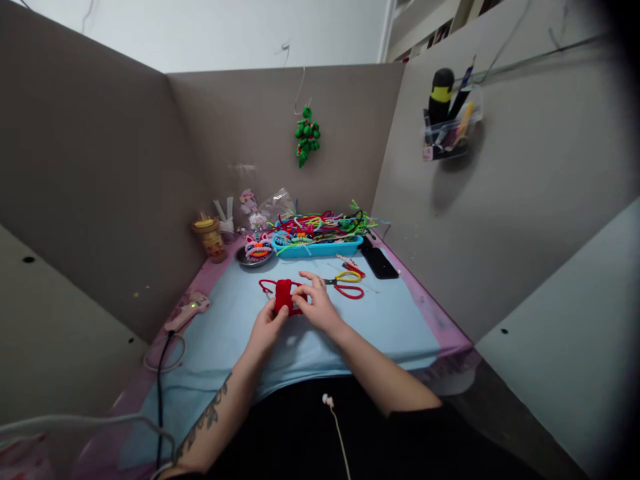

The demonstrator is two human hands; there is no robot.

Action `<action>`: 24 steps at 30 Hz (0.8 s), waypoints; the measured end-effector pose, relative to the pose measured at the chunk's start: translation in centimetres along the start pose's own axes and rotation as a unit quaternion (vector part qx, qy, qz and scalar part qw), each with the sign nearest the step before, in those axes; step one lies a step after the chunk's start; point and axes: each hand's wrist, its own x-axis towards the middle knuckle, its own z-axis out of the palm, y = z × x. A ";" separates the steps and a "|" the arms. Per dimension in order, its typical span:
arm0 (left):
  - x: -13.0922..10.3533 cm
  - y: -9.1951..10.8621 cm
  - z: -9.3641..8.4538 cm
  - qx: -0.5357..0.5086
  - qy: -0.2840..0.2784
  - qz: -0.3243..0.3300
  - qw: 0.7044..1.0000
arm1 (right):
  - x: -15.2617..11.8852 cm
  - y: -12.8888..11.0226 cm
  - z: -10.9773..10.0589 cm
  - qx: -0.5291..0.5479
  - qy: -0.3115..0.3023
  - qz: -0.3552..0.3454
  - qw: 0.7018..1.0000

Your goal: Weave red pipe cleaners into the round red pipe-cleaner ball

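A small red fuzzy piece made of pipe cleaner (283, 295) sits over the light blue mat (390, 320), with a red loop trailing off to its left. My left hand (267, 329) grips it from below and behind. My right hand (316, 303) pinches its right side with fingertips, the other fingers spread. Just right of my right hand lie yellow-handled scissors (345, 277) and a loose red pipe cleaner loop (350, 291).
A blue tray (320, 249) heaped with coloured pipe cleaners stands at the back, a metal dish (253, 257) with a bright craft figure to its left, a jar (211, 240) further left. A black phone (379, 262) lies at right. A glue gun (189, 310) with cable rests at left. Partition walls surround the desk.
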 end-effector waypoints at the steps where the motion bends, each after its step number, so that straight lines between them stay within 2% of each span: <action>1: -0.1 0.2 0.1 -0.007 -0.003 -0.006 1.000 | 0.0 0.0 -0.1 -0.007 -0.004 -0.015 1.000; 6: -0.1 1.1 0.0 -0.050 0.005 -0.080 0.995 | -0.4 -0.4 -0.3 -0.026 -0.006 -0.096 0.995; 8: 0.0 1.2 -0.1 -0.047 0.008 -0.091 0.995 | -0.6 -0.5 -0.3 -0.026 -0.005 -0.104 0.994; 14: 0.1 0.9 -0.2 0.052 0.039 -0.054 0.996 | -0.5 -0.9 -0.3 -0.045 -0.009 -0.077 0.996; 21: 0.0 1.2 0.7 0.185 0.053 0.006 0.981 | -0.1 -2.2 -0.7 -0.104 -0.064 -0.077 0.990; 24: -0.1 1.4 0.7 0.189 0.044 0.004 0.981 | 0.2 -1.7 -0.2 -0.046 -0.016 -0.051 0.997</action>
